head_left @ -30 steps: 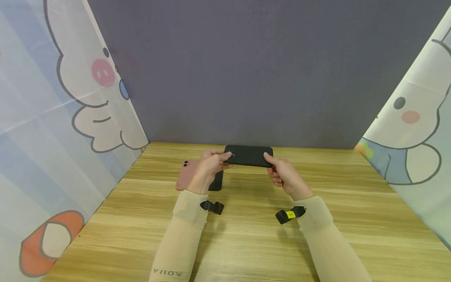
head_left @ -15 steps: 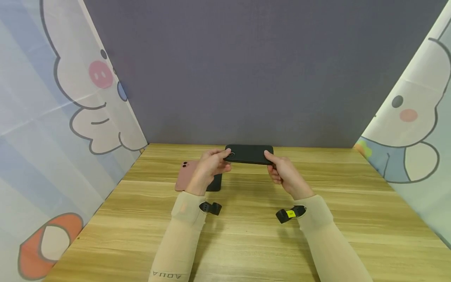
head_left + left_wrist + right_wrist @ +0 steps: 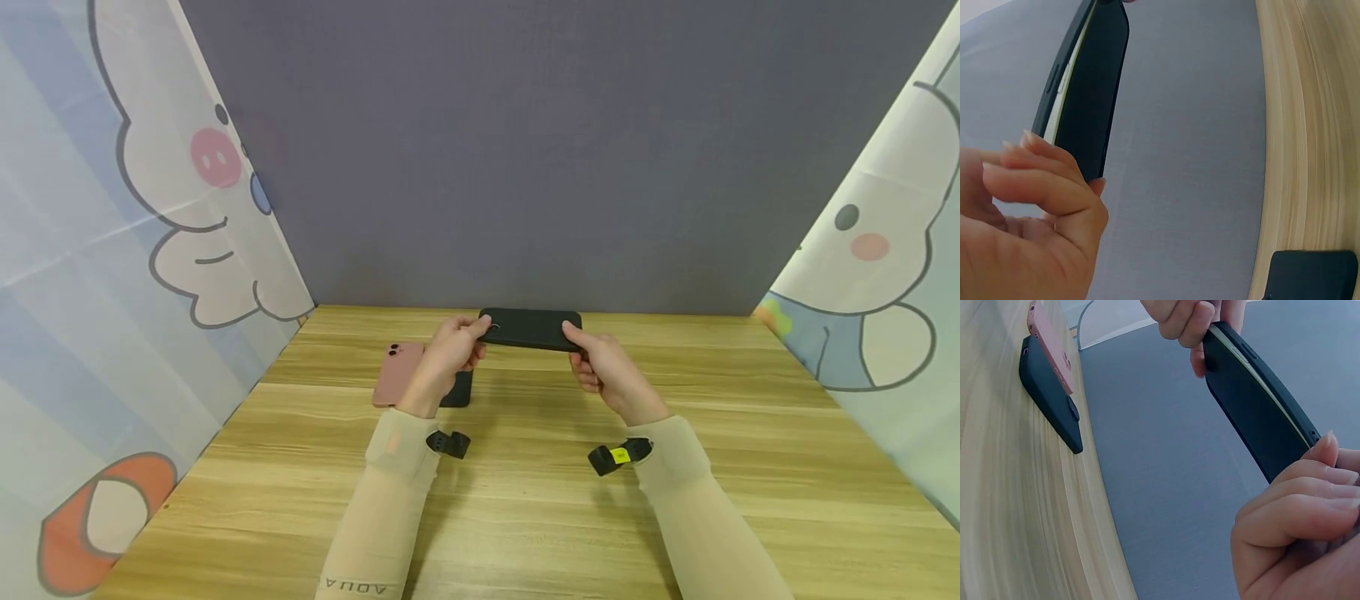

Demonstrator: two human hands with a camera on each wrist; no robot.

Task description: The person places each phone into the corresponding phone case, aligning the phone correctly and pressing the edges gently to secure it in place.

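Note:
Both hands hold a phone (image 3: 1091,94) in a black case (image 3: 528,329) sideways above the far part of the table, its back facing up. My left hand (image 3: 447,358) pinches the end with the camera, thumb on top and fingers curled below. The opposite end is gripped by my right hand (image 3: 615,379), its thumb pressed on the case's back. Along one long side, the wrist views show a pale strip of the phone's edge between the dark screen and the case wall (image 3: 1279,387), which stands slightly away from it.
Left of the held phone, a pink phone or case (image 3: 396,375) lies on the wooden table (image 3: 525,517), overlapping a dark one (image 3: 459,392) partly hidden by my left hand. A grey panel (image 3: 510,167) rises behind the table, with cartoon-printed cloth (image 3: 75,250) at the sides.
The lower fingers of my left hand have drawn in and curled more under the phone's end. The phone and my right hand stay nearly in place.

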